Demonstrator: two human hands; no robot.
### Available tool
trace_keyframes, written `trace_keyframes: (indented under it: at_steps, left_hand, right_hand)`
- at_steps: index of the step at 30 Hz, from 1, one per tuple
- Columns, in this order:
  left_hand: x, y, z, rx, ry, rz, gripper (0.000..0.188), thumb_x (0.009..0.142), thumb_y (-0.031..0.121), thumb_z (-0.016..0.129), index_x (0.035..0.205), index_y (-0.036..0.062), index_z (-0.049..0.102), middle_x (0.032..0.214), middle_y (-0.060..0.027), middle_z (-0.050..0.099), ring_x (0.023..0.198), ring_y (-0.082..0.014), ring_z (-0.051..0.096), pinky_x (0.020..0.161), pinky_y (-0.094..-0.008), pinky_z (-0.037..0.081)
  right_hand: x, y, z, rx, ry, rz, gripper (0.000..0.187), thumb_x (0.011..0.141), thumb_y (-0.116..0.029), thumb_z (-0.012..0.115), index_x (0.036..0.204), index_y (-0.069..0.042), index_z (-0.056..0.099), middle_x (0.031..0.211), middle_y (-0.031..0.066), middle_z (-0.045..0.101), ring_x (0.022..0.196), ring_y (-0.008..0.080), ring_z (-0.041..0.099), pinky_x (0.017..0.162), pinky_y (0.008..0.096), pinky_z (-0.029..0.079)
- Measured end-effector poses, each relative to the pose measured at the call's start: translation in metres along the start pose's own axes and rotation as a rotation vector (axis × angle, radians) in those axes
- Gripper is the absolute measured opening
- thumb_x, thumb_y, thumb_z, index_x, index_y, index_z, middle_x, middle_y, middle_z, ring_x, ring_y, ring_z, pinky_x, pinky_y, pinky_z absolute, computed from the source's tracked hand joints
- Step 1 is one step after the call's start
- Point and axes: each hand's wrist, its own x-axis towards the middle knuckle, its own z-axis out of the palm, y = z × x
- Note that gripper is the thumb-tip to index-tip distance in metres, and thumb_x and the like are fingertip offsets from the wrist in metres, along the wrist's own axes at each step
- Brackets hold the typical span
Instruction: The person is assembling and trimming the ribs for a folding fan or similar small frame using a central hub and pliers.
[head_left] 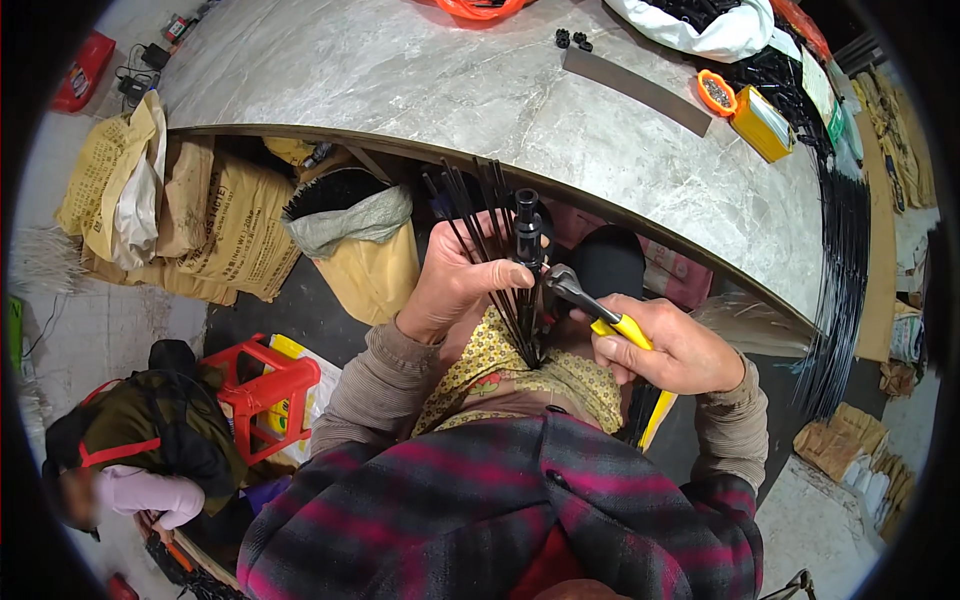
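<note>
Below table edge: left hand fingers clasp black rods; right hand fingers grip pliers.

tan sacks under table; yellow box atop

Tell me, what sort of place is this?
Probably a small workshop for hand assembly. A marble-topped table carries piles of black rods, stuffed paper sacks sit below, and the right hand works pliers on a rod bundle.
</note>
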Motion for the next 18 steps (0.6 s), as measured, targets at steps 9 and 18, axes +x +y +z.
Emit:
trace_keyframes:
  at_steps: [9,18]
  left_hand:
    - [0.0,-0.001,0.001,-0.015,-0.003,-0.012,0.044,0.066,-0.001,0.085,0.106,-0.0056,0.065,0.093,-0.015,0.072,0.086,-0.0252,0.073,0.078,-0.0373,0.06]
    - [-0.001,0.001,0.002,-0.036,-0.072,-0.012,0.034,0.072,-0.002,0.084,0.104,-0.0006,0.071,0.098,-0.0064,0.072,0.089,-0.012,0.065,0.081,-0.0273,0.054]
  right_hand:
    - [0.001,0.003,-0.006,0.226,-0.048,-0.001,0.038,0.1,-0.024,0.06,0.127,0.003,0.055,0.111,0.0096,0.068,0.102,0.0167,0.066,0.086,0.0306,0.053]
    - [0.002,-0.007,-0.013,0.187,-0.096,0.053,0.038,0.101,-0.024,0.06,0.126,0.004,0.056,0.114,0.0112,0.068,0.104,0.018,0.066,0.089,0.0309,0.052]
